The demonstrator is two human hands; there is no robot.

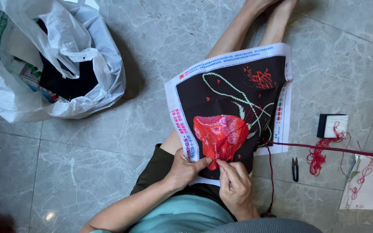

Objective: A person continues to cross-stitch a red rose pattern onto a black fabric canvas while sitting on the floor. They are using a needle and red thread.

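Note:
A black cross-stitch cloth point(234, 92) with a red flower, green stems and a white printed border lies over my legs. My left hand point(185, 167) grips the cloth's near left edge, thumb on top. My right hand point(236, 185) rests on the near edge just below the red flower, fingers pinched together against the cloth; any needle in them is too small to make out. A dark red thread point(324, 149) runs from the cloth out to the right.
A white plastic bag point(48, 60) holding dark things lies on the grey marble floor at the upper left. To the right lie a black-and-white thread card point(332, 125), loose red thread point(318, 157), small black snips point(295, 168) and a clear packet point(363, 183).

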